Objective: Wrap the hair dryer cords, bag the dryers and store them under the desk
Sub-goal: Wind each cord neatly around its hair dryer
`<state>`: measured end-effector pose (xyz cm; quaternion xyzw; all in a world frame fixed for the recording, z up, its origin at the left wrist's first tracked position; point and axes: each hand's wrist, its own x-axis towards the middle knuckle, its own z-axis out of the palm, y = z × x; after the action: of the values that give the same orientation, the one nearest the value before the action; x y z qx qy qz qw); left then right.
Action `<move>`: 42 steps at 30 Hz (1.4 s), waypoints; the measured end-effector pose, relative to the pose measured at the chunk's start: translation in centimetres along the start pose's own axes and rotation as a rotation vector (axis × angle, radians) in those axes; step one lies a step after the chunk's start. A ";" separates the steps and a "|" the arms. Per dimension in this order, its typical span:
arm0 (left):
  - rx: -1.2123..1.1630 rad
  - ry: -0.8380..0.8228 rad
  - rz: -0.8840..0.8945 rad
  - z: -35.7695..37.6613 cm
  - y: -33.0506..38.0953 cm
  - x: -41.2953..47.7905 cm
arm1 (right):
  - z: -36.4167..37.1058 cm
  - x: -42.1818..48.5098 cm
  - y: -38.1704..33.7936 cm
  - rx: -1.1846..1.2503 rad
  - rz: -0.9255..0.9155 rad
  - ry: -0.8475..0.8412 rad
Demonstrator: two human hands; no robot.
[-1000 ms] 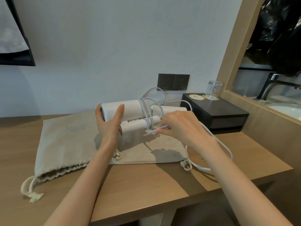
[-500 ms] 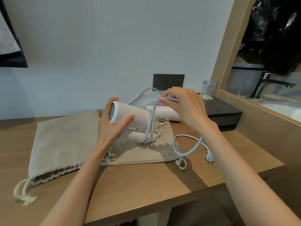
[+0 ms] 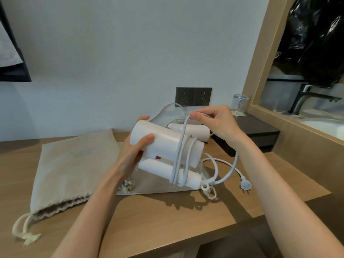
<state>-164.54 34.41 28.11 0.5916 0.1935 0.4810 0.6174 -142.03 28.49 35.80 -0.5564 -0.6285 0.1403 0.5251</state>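
Observation:
My left hand grips the barrel of a white folding hair dryer held above the desk. Its white cord loops a few times around the barrel and folded handle. My right hand pinches the cord above the dryer; the loose end trails down to the plug lying on the desk. A second white hair dryer lies behind, partly hidden. One beige drawstring bag lies flat at the left, another lies under the held dryer.
The wooden desk ends at a front edge near me. A black box with a glass on it stands at the back right, below a wall socket. A sink and faucet sit at the right.
My right hand has carried the cord from under the dryer up over its top, adding a loop. My left hand has turned the dryer and lifted it a little.

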 end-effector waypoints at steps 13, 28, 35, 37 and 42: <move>-0.435 0.085 -0.121 0.7 -1.3 0.4 | 1.3 -0.4 2.0 0.133 -0.013 -0.083; -0.901 0.344 -0.341 0.3 -1.7 1.2 | 4.2 -1.5 3.4 -0.364 -0.022 -0.167; -0.929 0.492 -0.312 0.3 -2.1 1.2 | 5.2 -2.8 3.3 -0.359 0.018 -0.311; -0.927 0.527 -0.324 0.1 -1.9 1.2 | 5.1 -3.1 3.6 -0.372 0.047 -0.332; -0.938 0.632 -0.291 -1.1 -1.9 1.5 | 4.2 -3.5 3.3 -0.565 0.009 -0.315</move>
<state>-164.00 36.57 26.64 0.0502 0.2136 0.5787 0.7854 -144.19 28.36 29.79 -0.6544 -0.7135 0.0471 0.2458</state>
